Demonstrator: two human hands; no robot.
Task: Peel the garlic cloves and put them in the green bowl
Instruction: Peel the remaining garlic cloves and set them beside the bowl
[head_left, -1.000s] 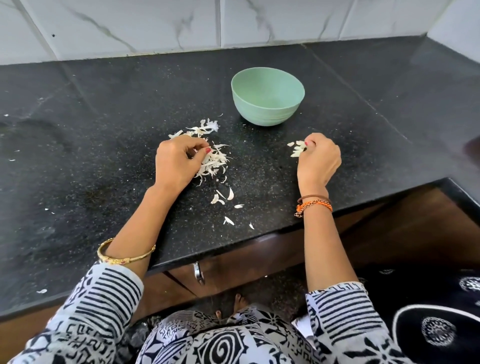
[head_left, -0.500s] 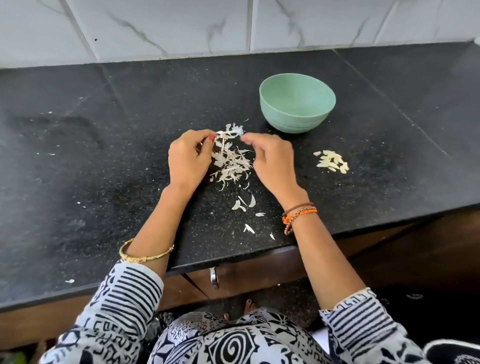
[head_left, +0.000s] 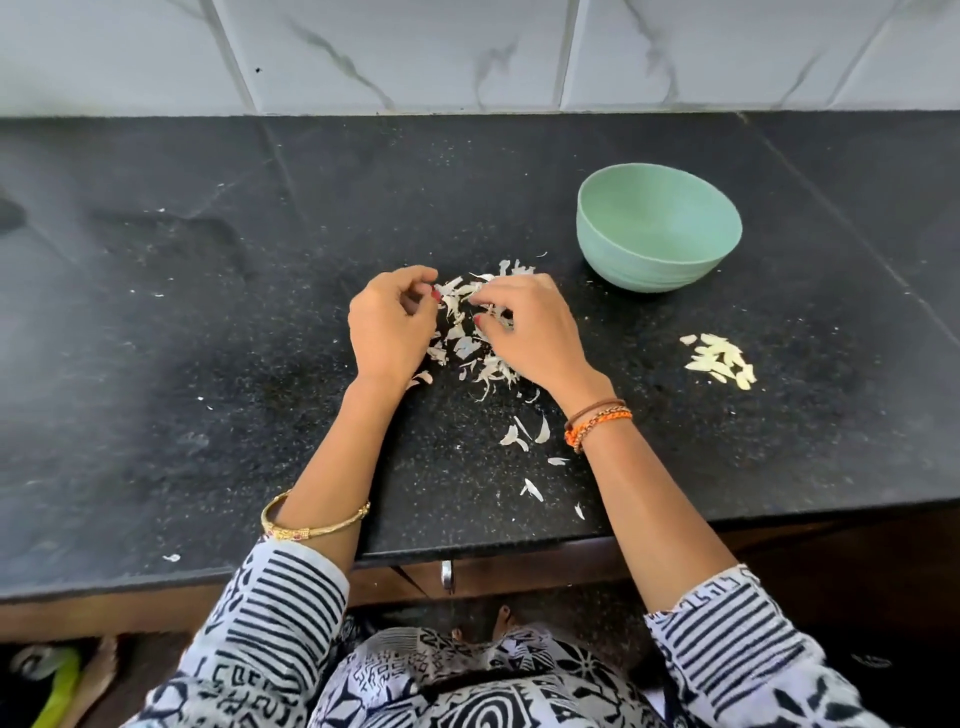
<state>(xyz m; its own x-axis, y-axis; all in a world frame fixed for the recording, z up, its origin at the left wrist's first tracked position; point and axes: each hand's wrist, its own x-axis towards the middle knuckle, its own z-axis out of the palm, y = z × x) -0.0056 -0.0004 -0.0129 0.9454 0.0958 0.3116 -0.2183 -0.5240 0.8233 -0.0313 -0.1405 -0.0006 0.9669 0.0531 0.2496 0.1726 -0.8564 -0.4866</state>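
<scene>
The green bowl (head_left: 657, 228) stands on the black counter, right of centre, and its inside looks empty. A small heap of peeled garlic cloves (head_left: 719, 358) lies in front of it to the right. A scatter of white garlic skins (head_left: 465, 338) sits at the counter's middle. My left hand (head_left: 392, 322) rests at the left edge of the skins with its fingers curled. Whether it holds anything is hidden. My right hand (head_left: 530, 332) reaches into the skins from the right, and its fingertips pinch at pieces at the top of the pile.
The black counter (head_left: 208, 338) ends at a front edge just below my forearms, with a drawer handle (head_left: 448, 574) under it. White marble tiles (head_left: 467, 52) form the back wall. Loose skin flakes (head_left: 524, 436) trail toward the front edge.
My right hand left the peeled cloves at the right and came over into the skin pile beside my left hand. The camera view shifted, so the bowl sits further right.
</scene>
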